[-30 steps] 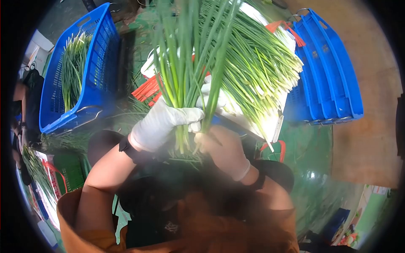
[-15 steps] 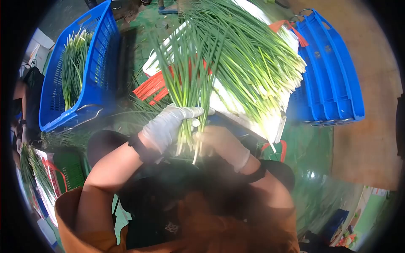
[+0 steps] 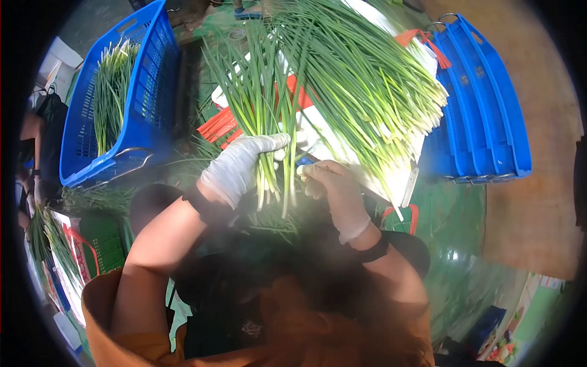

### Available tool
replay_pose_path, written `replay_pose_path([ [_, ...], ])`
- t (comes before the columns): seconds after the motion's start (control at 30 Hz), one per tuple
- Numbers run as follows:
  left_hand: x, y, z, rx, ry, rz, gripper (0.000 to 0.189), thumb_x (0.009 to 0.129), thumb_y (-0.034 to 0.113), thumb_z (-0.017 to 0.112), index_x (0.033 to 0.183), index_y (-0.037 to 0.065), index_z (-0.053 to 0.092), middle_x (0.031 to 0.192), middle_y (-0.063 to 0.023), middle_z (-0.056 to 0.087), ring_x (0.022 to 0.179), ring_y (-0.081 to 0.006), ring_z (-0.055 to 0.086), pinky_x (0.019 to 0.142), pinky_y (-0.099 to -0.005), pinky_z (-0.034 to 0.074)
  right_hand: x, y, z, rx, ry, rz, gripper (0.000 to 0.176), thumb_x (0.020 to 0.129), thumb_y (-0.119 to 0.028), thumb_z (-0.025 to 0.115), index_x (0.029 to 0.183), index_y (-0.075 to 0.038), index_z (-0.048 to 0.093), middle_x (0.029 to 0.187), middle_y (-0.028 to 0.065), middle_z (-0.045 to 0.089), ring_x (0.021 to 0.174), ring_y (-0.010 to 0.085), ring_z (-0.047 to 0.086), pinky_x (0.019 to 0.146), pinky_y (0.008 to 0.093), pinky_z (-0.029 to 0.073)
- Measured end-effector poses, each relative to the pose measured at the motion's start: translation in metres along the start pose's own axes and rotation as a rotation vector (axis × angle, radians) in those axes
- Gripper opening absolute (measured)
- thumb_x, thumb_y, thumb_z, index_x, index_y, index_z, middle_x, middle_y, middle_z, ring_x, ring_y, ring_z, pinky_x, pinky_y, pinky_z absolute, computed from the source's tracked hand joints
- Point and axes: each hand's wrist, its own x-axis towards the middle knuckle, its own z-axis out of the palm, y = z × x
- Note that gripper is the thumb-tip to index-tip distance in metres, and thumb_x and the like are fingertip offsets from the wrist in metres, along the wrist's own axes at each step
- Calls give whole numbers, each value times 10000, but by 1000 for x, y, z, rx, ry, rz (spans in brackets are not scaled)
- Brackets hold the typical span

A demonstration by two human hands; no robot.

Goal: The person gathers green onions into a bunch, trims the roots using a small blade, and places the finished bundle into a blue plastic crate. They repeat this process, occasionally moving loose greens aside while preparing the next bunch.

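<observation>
My left hand (image 3: 238,165), in a white glove, is closed around a small bunch of green onions (image 3: 260,113), their leaves pointing away from me and white ends hanging below the fingers. Just right of those white ends is my right hand (image 3: 335,199), also gloved, its thumb and fingers pinched together; whatever they hold, if anything, is too small to make out. Beyond both hands, a large pile of green onions (image 3: 367,92) lies over a white board (image 3: 315,131), white ends toward the right. Red ties (image 3: 220,125) lie by the board's left side, partly behind the held bunch.
A blue crate (image 3: 142,104) at the left holds more green onions (image 3: 114,101). Several blue crates (image 3: 483,104) are stacked at the right. Loose leaves (image 3: 101,200) lie on the green floor (image 3: 452,214). Another person's arm (image 3: 32,128) shows at the far left edge.
My right hand has moved right, away from the white ends, its fingers now pinched. My left hand has shifted slightly up with the bunch, which has spread a little.
</observation>
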Motion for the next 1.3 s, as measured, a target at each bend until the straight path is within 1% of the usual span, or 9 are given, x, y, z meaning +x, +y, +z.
replay_pose_path([
  [0.4,-6,-2,10,164,17,84,237,899,109,587,1106,-6,591,829,-47,645,640,-110,613,606,-258,542,-2,-5,6,-171,-150,-26,227,906,-196,584,749,-42,529,653,8,535,592,66,514,548,233,409],
  [0.47,-3,17,-5,128,-78,42,320,911,118,560,1170,-69,565,920,-102,669,696,-112,620,638,-247,537,-3,5,-11,-347,-239,-36,222,887,-187,600,743,-30,536,641,50,548,582,132,536,575,278,431],
  [0.53,-1,25,-3,115,39,100,326,917,132,550,1173,-70,575,879,-78,666,666,-91,601,622,-227,523,-5,12,-27,-1289,-752,-177,245,854,-269,624,822,-29,587,719,84,609,671,215,581,647,309,457],
  [0.63,3,26,-16,160,-18,128,341,928,145,526,1188,-71,570,930,-79,665,702,-97,606,616,-217,516,-19,12,-26,-1570,-207,-407,235,804,-223,689,757,-30,564,725,108,589,647,255,572,626,346,468],
  [0.73,1,12,-8,127,-46,88,359,934,139,507,1214,-83,537,1021,-117,659,777,-142,636,653,-241,539,-7,-22,3,-758,88,-435,254,762,-233,723,788,-33,568,792,102,586,677,259,579,632,368,471],
  [0.87,2,0,2,65,-45,38,231,923,106,545,1108,-29,574,843,-60,629,658,-110,599,586,-233,519,7,-12,16,-760,172,-667,233,779,-205,701,782,-26,552,698,100,551,632,254,559,609,360,455],
  [1.07,-2,-12,3,119,10,40,201,893,79,598,1074,-9,589,814,-33,630,639,-96,586,552,-214,495,9,-15,2,-523,-135,-355,148,798,-114,629,750,4,554,662,131,554,603,249,561,590,341,446],
  [1.23,4,-3,-2,219,131,108,273,868,64,621,1131,6,577,976,-90,686,663,-52,578,540,-160,445,8,-6,4,-673,276,-400,114,801,-87,608,740,-4,561,640,124,562,589,263,552,587,344,445],
  [1.3,7,11,-7,92,134,210,251,881,95,610,1121,23,582,992,-87,682,648,-34,569,530,-148,425,8,2,-11,-627,172,-385,110,794,-89,611,738,-8,563,637,133,569,583,275,556,585,351,449],
])
